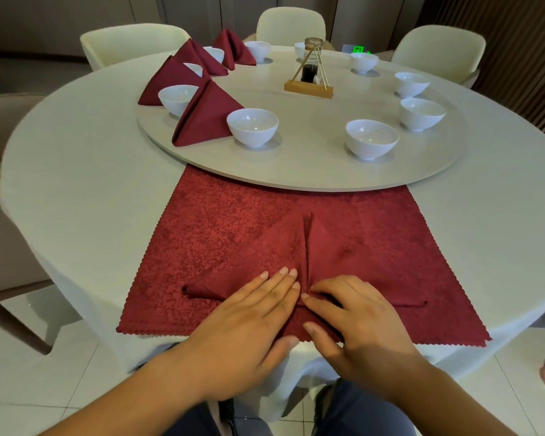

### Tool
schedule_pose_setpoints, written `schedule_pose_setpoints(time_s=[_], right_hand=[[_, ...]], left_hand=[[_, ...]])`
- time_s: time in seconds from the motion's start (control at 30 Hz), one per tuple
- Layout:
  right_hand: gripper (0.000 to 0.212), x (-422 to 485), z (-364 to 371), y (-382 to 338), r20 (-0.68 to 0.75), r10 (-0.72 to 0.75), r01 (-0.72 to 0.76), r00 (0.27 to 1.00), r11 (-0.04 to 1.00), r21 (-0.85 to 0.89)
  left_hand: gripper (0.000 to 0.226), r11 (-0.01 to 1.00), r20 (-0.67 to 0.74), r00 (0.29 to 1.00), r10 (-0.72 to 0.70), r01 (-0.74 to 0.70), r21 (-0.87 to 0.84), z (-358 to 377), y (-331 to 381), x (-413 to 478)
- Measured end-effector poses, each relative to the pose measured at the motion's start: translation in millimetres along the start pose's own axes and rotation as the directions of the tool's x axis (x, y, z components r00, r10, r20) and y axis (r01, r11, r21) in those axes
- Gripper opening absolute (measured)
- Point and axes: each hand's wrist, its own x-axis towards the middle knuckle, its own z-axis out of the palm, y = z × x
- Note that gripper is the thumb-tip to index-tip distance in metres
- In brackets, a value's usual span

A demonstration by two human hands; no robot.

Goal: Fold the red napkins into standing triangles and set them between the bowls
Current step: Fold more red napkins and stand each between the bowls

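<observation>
While left fingers [277, 281] press flat (straight, together), right fingers [321, 302] pinch the napkin [280, 247].

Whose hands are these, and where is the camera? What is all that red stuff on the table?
The camera sits on a person's head, looking down, so you see their own two hands. The left hand presses flat on a red napkin being folded; the right hand touches its middle fold with bent fingers. Four finished napkin triangles stand between white bowls on the round turntable. More bowls wait without napkins.
</observation>
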Motion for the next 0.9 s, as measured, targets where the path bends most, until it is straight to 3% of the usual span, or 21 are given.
schedule_pose_setpoints(time_s=[0.1,0.27,0.53,0.6,0.67,0.73,0.8,0.9], right_hand=[[0.029,1.5,0.4,-1.1,-0.011,0.0,-0.001,1.0,1.0,-0.013],[0.029,-0.9,2.4,0.9,-0.009,0.023,-0.023,1.0,1.0,-0.007],[0.031,-0.1,-0.9,4.5,0.045,0.027,-0.027,0.999,1.0,0.009],[0.031,0.6,-2.2,6.2,0.059,0.025,-0.027,0.998,0.999,0.02],[0.031,-0.7,-3.3,7.9,0.07,0.015,-0.017,0.997,0.999,0.03],[0.033,-3.3,-4.0,9.9,0.073,0.001,-0.003,0.997,0.999,0.034],[0.035,-6.8,-3.8,11.9,0.074,-0.014,0.011,0.997,0.999,0.037],[0.035,-9.3,-2.9,12.7,0.07,-0.028,0.027,0.997,0.999,0.023]], left_hand=[[0.071,1.0,0.008,1.0,-0.02,0.02,-0.011,-0.1,-4.3,-1.3],[0.082,0.986,0.005,0.986,-0.168,0.167,0.015,-3.1,-32.7,-22.1],[0.094,0.938,0.316,0.893,-0.32,0.346,-0.028,-26.6,-68.9,-44.2],[0.091,0.927,0.323,0.885,-0.335,0.371,-0.057,-36.1,-67.4,-36.5],[0.08,0.954,0.183,0.946,-0.266,0.286,-0.089,-43.3,-61.0,-23.5],[0.066,0.973,0.084,0.991,-0.101,0.116,-0.201,-49.2,-50.4,-1.0],[0.057,0.948,0.112,0.993,0.032,0.005,-0.319,-47.5,-36.5,28.9],[0.063,0.956,0.238,0.971,-0.004,0.074,-0.285,-27.6,-22.2,75.7]])
